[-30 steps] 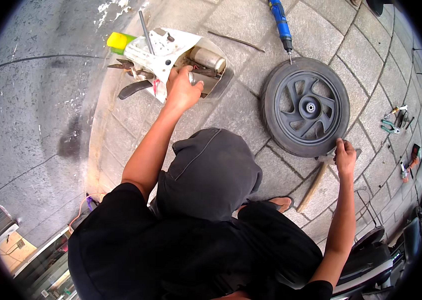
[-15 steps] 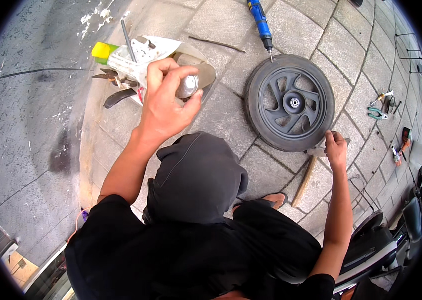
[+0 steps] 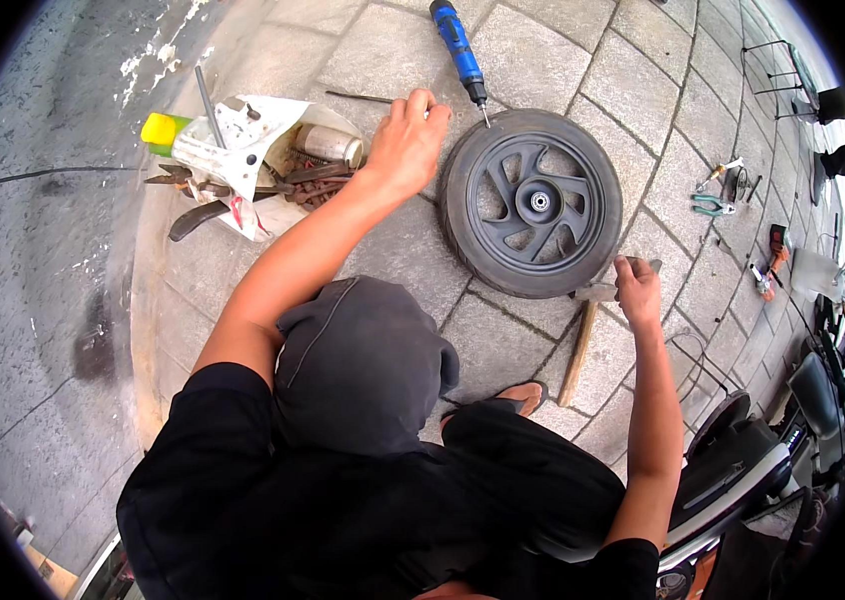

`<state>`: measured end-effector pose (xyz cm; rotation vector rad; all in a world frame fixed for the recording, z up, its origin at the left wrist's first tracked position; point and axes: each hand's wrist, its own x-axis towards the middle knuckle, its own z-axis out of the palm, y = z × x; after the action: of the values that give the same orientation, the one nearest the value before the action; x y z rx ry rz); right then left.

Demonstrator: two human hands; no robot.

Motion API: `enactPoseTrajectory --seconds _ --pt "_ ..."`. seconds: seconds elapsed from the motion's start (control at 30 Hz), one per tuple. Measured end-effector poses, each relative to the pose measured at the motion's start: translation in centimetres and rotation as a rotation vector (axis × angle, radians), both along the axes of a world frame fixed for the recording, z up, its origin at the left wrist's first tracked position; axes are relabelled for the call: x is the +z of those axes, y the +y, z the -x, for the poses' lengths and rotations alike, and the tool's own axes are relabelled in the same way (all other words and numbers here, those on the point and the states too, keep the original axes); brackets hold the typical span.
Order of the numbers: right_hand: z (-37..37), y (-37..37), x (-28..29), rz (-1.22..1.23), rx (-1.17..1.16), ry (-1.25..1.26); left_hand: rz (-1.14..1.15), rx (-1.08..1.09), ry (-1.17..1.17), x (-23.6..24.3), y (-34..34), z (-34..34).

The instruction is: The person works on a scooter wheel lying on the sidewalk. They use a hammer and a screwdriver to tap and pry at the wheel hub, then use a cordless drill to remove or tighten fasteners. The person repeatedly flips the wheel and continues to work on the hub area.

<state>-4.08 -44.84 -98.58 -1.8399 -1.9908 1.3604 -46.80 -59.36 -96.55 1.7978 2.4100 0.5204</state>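
The black wheel lies flat on the paving stones in the upper middle of the frame, hub up. The left hand hovers just to the left of its rim, fingers curled loosely over the ground near a thin dark rod; I cannot tell whether anything is pinched in it. A blue-handled screwdriver lies above the wheel, its long axis running from the top of the frame down and rightward, tip nearly touching the tyre's upper edge and just right of that hand.

The right hand sits at the wheel's lower right, closed on the head of a hammer whose wooden handle slants down and left toward the person's sandalled foot.

To the left of the frame a white bag spills rusty tools and a yellow-capped can. Pliers lie on the stones far right, well apart. Open paving lies between bag and wheel.
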Motion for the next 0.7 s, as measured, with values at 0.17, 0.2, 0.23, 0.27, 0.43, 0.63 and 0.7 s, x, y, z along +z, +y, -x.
enactPoseTrajectory --seconds 0.17,0.2,0.23,0.27,0.43,0.63,0.7 --pt "-0.2 -0.5 -0.5 0.014 -0.044 0.016 0.019 0.119 -0.024 -1.5 -0.7 -0.2" --pt "-0.3 -0.6 -0.7 0.035 -0.044 0.007 0.026 0.136 0.036 -1.4 -1.0 -0.3" --pt "-0.5 -0.5 -0.8 0.047 -0.047 -0.005 0.026 0.150 0.091 -1.4 -0.9 -0.5" --pt "-0.5 -0.4 -0.6 0.064 -0.032 -0.024 0.069 0.163 0.103 -1.3 -1.0 -0.6" --pt "0.5 0.0 -1.2 0.075 -0.019 -0.019 0.012 0.129 0.157 -1.6 -2.2 -0.6" --pt "1.7 0.1 -1.3 0.058 0.009 -0.017 -0.222 -0.119 -0.084 -0.6 -4.6 -2.0" --pt "1.8 0.2 -1.4 0.069 0.010 -0.005 -0.365 -0.208 -0.210 -0.2 -6.4 -2.5"
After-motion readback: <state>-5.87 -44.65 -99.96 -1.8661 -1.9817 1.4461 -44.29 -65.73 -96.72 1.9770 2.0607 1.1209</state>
